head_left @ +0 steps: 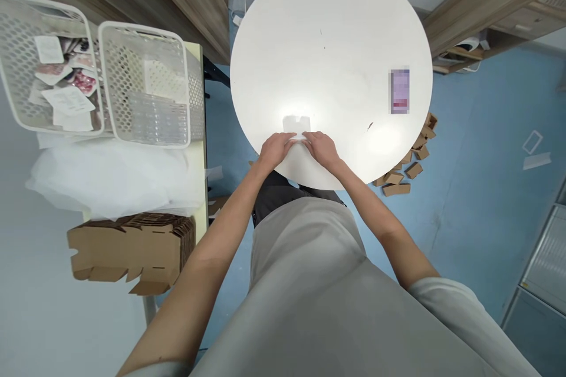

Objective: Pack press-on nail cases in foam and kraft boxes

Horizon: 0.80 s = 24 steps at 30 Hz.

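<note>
A small, thin, translucent piece [296,124], which looks like plastic, lies at the near side of the round white table [331,23]. It is roughly rectangular, with a small notch in its far edge. My left hand [276,148] pinches the near edge from the left. From the right, my right hand [323,148] pinches the same edge, its fingertips close to those of my left. The fingers and thumbs cover part of the near edge, so its exact shape there is hidden.
A blurred purple rectangle [400,91] is on the table's right. At left, a side table holds white baskets [144,26] of packets and clear plastic pieces, a white plastic bag [110,179] and stacked flat cardboard boxes [128,247]. Small cardboard boxes [397,189] lie on the floor.
</note>
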### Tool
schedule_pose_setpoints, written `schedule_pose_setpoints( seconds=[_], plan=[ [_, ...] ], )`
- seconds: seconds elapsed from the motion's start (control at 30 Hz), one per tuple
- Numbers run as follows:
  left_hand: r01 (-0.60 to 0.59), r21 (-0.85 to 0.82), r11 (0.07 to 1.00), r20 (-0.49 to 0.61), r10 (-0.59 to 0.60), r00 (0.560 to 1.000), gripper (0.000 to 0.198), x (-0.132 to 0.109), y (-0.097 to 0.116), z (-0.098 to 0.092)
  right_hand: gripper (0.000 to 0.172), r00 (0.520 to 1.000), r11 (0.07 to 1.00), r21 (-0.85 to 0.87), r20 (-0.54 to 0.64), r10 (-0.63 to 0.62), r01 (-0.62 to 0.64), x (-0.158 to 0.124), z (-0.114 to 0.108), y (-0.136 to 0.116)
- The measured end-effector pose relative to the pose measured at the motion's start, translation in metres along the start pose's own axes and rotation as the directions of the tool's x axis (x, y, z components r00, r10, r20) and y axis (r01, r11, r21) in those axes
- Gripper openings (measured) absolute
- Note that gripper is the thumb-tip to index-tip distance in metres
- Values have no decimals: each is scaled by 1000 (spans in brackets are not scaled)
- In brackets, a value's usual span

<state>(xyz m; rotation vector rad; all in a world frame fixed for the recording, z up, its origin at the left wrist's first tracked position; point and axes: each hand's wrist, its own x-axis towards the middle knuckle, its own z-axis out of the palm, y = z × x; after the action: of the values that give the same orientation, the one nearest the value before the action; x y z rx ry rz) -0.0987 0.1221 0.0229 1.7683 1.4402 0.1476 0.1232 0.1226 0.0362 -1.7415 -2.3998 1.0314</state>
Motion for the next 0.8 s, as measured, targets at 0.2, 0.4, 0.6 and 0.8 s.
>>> schedule_pose_setpoints(
  seconds=[0.2,0.4,0.6,0.8],
  plan=[
    [63,-7,998,-121,-63,991,39,36,9,-7,43,985,985,30,-39,170,-168,29,2,-7],
    [97,43,994,-89,-93,992,36,63,7,-1,35,951,952,78,-78,301,-295,54,2,-10],
    [-36,131,991,0,36,999,37,70,2,-5,46,875,869,172,-61,480,-465,67,3,-12],
    [0,129,992,48,-6,999,38,70,7,-6,42,720,643,415,44,692,-643,15,23,-11]
  ],
)
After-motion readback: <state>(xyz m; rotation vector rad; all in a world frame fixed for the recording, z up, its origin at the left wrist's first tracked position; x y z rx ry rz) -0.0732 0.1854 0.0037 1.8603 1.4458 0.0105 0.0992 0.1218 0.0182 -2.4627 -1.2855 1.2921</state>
